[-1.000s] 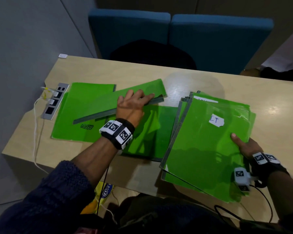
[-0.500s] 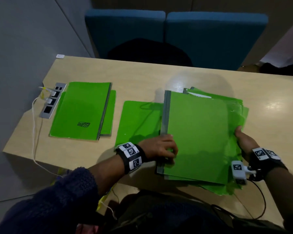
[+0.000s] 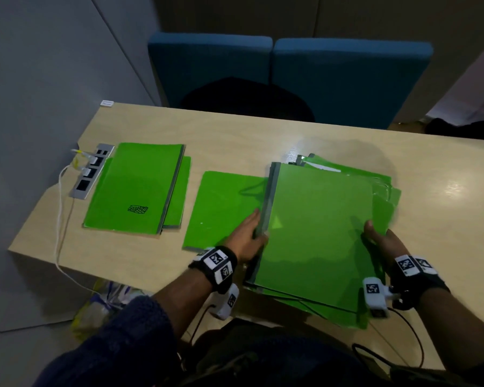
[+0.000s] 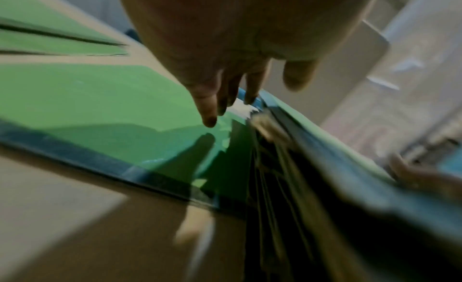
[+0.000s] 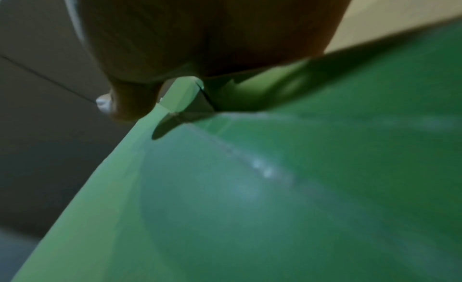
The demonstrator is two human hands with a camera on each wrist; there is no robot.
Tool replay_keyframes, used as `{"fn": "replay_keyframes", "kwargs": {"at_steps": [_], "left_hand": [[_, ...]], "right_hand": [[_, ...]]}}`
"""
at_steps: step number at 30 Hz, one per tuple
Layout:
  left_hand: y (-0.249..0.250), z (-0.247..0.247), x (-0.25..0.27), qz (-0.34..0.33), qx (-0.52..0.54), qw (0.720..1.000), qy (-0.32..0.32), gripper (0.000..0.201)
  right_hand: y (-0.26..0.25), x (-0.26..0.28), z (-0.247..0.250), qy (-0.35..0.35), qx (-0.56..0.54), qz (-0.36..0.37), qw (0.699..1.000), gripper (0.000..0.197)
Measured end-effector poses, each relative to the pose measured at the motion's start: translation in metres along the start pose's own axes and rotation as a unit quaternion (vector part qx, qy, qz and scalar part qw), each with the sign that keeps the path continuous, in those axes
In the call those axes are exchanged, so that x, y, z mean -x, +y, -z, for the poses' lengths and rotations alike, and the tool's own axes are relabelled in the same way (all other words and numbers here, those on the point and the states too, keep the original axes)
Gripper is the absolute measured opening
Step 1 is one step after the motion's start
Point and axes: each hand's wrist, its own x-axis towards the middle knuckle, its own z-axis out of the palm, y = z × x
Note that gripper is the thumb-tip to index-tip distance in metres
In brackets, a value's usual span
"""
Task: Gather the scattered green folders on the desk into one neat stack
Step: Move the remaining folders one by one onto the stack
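A stack of green folders (image 3: 319, 233) lies at the desk's front right and juts over the near edge. My left hand (image 3: 250, 233) has straight fingers against the stack's grey spine side; in the left wrist view the fingers (image 4: 208, 116) point down at a flat green folder (image 4: 100, 98). My right hand (image 3: 377, 241) grips the stack's right edge, thumb on top. That single folder (image 3: 224, 208) lies just left of the stack, partly under it. Two more folders (image 3: 134, 188) lie overlapped at the far left.
A power socket strip (image 3: 91, 170) with a white cable (image 3: 59, 233) sits at the left edge of the desk (image 3: 263, 135). Blue chairs (image 3: 291, 74) stand behind the desk. A plastic bag (image 3: 101, 308) lies on the floor below the front edge.
My left hand carried a folder from the left pile onto the right stack, then slid from the near corner up along its spine. The right hand kept its hold.
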Motion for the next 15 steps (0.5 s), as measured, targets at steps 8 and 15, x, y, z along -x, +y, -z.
{"fn": "replay_keyframes", "kwargs": {"at_steps": [8, 15], "left_hand": [[-0.040, 0.030, -0.005, -0.043, -0.125, 0.989, 0.060, 0.055], [-0.164, 0.109, 0.037, 0.335, -0.012, 0.885, 0.323, 0.091]], "right_hand": [[0.003, 0.012, -0.009, 0.096, 0.066, 0.018, 0.993, 0.072], [-0.014, 0.022, -0.011, 0.125, 0.071, -0.008, 0.990, 0.077]]}}
